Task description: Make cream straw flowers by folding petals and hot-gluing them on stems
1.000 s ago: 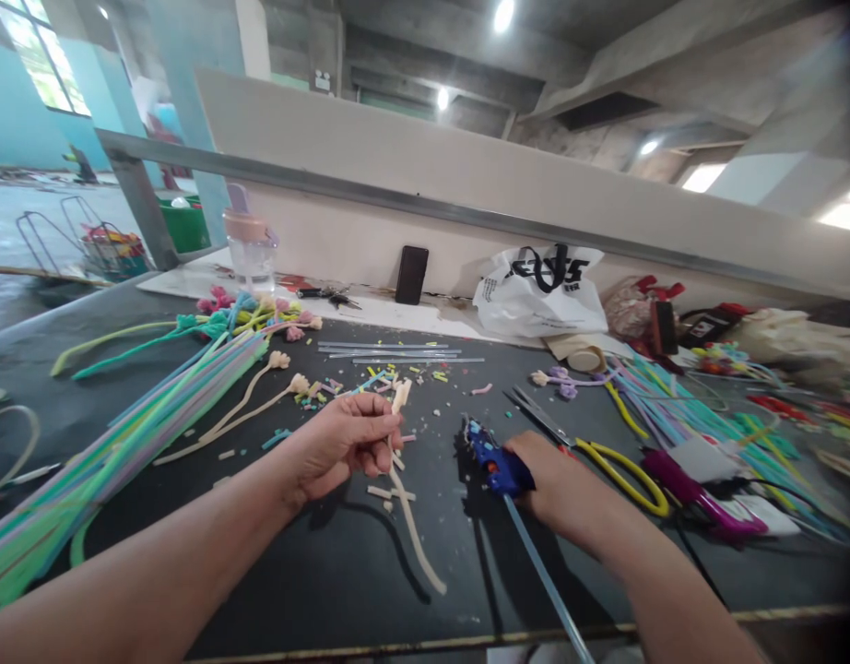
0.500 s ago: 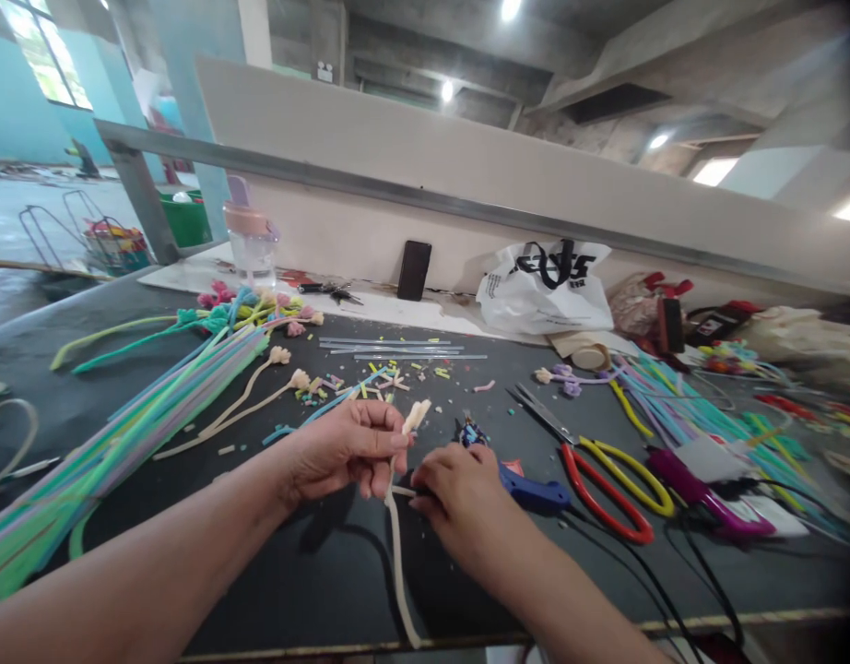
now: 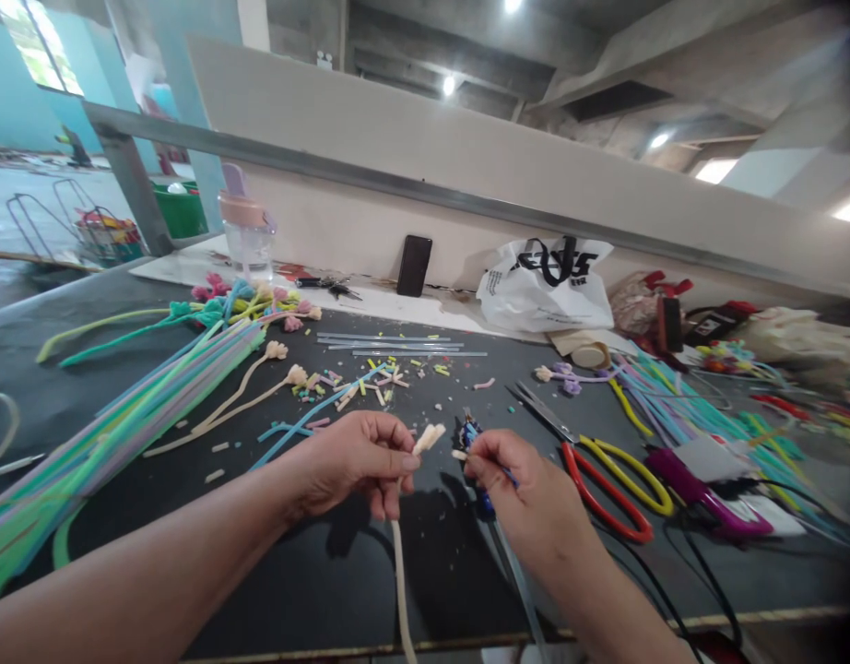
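Observation:
My left hand (image 3: 370,461) is closed in a pinch on a cream fuzzy chenille stem (image 3: 401,590), which hangs down toward the table's front edge. At its top, just past my thumb, is a small cluster of cream loops (image 3: 430,439). Between the thumb and finger of my right hand (image 3: 518,480) is a short cream chenille piece (image 3: 459,455), apart from the stem. Beneath that hand lies a blue glue gun (image 3: 486,503), partly hidden, with a clear glue stick (image 3: 520,586) behind it.
Scissors with red and yellow handles (image 3: 605,470) lie to the right, near a purple tool (image 3: 708,498). Bundled chenille stems (image 3: 155,415) fill the left. Cut scraps (image 3: 370,383), a propped phone (image 3: 415,266), a white bag (image 3: 546,286) and a bottle (image 3: 249,231) are farther back.
My right hand has moved right and up, away from the left hand, carrying the short chenille piece to the glue gun. My left hand has shifted slightly right with the stem.

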A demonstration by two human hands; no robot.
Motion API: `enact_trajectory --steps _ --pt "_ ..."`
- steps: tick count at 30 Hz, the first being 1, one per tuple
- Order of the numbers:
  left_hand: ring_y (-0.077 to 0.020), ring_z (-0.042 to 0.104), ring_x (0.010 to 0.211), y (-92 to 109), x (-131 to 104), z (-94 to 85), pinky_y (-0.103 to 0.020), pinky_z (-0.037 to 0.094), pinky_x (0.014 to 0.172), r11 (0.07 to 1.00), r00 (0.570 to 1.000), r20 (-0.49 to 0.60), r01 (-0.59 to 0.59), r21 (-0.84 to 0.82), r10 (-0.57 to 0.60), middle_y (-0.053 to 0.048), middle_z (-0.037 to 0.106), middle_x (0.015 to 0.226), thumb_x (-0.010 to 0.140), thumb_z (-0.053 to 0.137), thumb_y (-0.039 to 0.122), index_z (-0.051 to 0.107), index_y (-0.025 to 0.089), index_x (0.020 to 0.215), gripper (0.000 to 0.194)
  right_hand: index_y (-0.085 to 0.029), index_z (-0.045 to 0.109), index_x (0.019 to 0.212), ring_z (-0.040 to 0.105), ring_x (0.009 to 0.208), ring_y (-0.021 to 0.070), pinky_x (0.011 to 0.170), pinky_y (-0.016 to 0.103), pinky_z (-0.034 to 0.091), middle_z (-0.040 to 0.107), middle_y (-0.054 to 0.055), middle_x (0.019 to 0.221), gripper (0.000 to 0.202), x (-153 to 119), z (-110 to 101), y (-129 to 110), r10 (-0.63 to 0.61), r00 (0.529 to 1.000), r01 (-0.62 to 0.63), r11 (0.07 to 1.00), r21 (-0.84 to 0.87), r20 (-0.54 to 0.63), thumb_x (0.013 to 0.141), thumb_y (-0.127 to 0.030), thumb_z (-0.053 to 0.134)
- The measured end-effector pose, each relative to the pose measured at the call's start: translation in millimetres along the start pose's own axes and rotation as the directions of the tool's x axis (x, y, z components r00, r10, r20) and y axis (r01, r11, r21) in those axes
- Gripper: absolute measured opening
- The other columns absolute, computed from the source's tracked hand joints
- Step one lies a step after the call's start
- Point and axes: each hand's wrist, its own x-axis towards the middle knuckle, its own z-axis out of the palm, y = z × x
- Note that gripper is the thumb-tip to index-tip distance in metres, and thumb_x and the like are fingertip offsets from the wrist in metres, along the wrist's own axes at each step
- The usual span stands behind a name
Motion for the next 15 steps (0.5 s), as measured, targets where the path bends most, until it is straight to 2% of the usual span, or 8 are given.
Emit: enact_trajectory --steps 3,7,11,13,15 --pt "-0.0097 0.058 0.040 -1.8 0.1 1.9 -0.016 0.045 0.036 0.999 0.999 -0.019 0.029 0.023 -0.028 0.000 0.062 0.059 0.068 0.067 0.025 0.055 0.014 0.076 0.019 -0.023 0.053 0.071 0.056 0.063 0.0154 0.055 0.023 0.040 0.061 -0.001 0.066 0.012 -4.2 -3.7 -2.2 -0.068 0.995 0.070 0.997 0.029 -0.067 0.080 -0.021 0.046" --pt "-0.0095 0.058 0.041 -1.5 -0.9 5.3 -0.016 0.045 0.037 0.994 0.996 -0.027 0.086 0.069 -0.084 0.001 0.061 0.058 0.069 0.066 0.027 0.057 0.014 0.079 0.020 -0.023 0.054 0.073 0.056 0.065 0.0135 0.059 0.022 0.041 0.060 -0.002 0.069 0.012 -7.3 -5.2 -2.2 -0.152 0.985 0.155 0.988 0.025 -0.078 0.082 -0.018 0.048" --pt "-0.0102 0.058 0.040 -2.2 -1.0 9.9 -0.017 0.044 0.035 0.980 0.991 -0.046 0.132 0.150 -0.126 0.002 0.059 0.057 0.068 0.065 0.031 0.058 0.013 0.077 0.021 -0.022 0.053 0.075 0.058 0.073 0.0151 0.078 0.028 0.041 0.061 -0.001 0.072 0.015 -7.1 -7.2 1.7 -0.281 0.952 0.276 0.959 -0.060 -0.121 0.085 -0.016 0.043" --pt "-0.0103 0.057 0.039 -2.4 -0.5 12.8 -0.016 0.043 0.034 0.970 0.988 -0.050 0.153 0.191 -0.146 0.002 0.058 0.054 0.068 0.064 0.032 0.058 0.013 0.073 0.020 -0.022 0.053 0.077 0.058 0.075 0.0154 0.088 0.033 0.036 0.062 0.000 0.073 0.017 -6.9 -6.9 2.6 -0.344 0.929 0.333 0.938 -0.098 -0.134 0.085 -0.013 0.041" --pt "-0.0104 0.057 0.038 -2.5 0.0 16.0 -0.015 0.042 0.033 0.956 0.985 -0.053 0.172 0.238 -0.164 0.003 0.055 0.049 0.068 0.063 0.031 0.057 0.014 0.069 0.018 -0.021 0.053 0.076 0.058 0.073 0.0147 0.091 0.036 0.031 0.063 0.000 0.073 0.019 -6.9 -5.9 1.9 -0.374 0.920 0.363 0.925 -0.111 -0.115 0.085 -0.010 0.041"
